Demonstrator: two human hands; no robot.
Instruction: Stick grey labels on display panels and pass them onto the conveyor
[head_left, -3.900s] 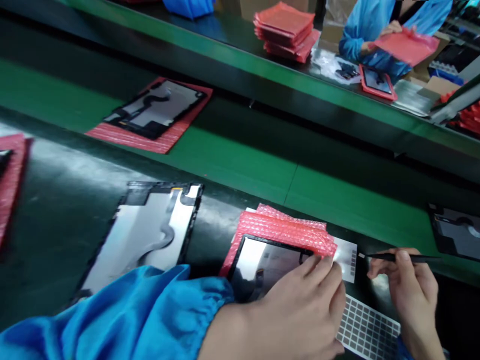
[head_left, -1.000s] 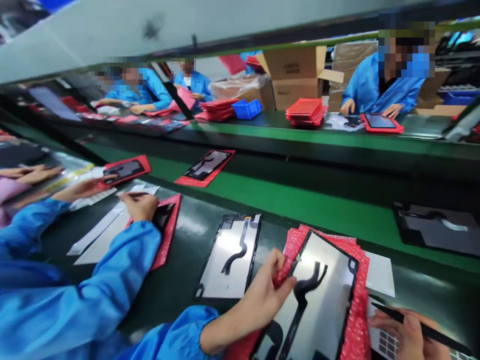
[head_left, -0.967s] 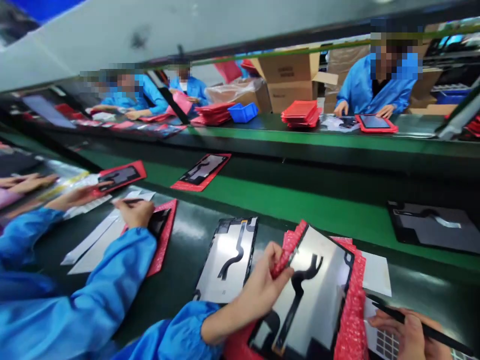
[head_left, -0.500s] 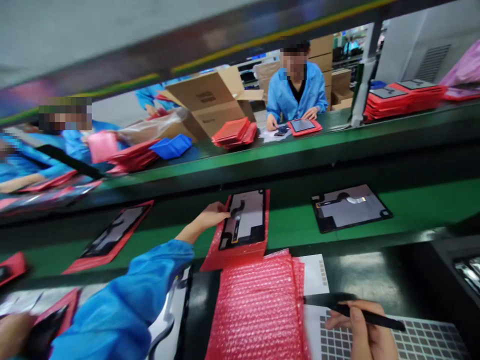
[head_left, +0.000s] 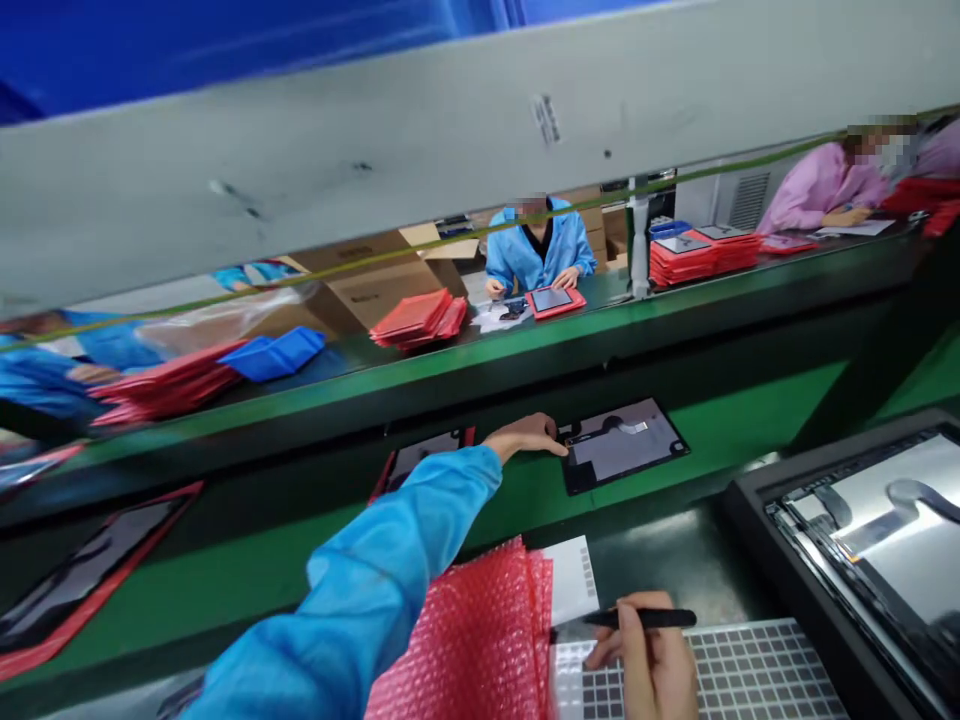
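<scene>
Since half a second ago the left hand (head_left: 525,437) has left the panel on its red bubble sheet and moved right along the green conveyor belt (head_left: 720,430); that panel (head_left: 420,455) now lies partly hidden behind the blue sleeve (head_left: 375,590). The left hand's fingers are spread flat, not clamped on anything, with the fingertips (head_left: 559,450) touching the left edge of a bare dark display panel (head_left: 622,445) that lies flat on the belt, near its far edge.

The right hand (head_left: 652,665) rests at the near edge of the table, its grip closed on a black stylus (head_left: 641,619) held level and pointing left. Under it lies a sheet of small grey square stickers (head_left: 757,680). Just left of that sits a stack of red bubble wrap (head_left: 480,640), with a white sheet (head_left: 574,590) touching its right side.

At the table's right edge a dark tray (head_left: 780,560) holds another panel (head_left: 892,530), silver side up. Across the belt, on the far table (head_left: 525,350), are stacks of red sheets (head_left: 416,320), and a person in a blue coat (head_left: 536,250) sits behind a red-cased tablet (head_left: 553,299).
</scene>
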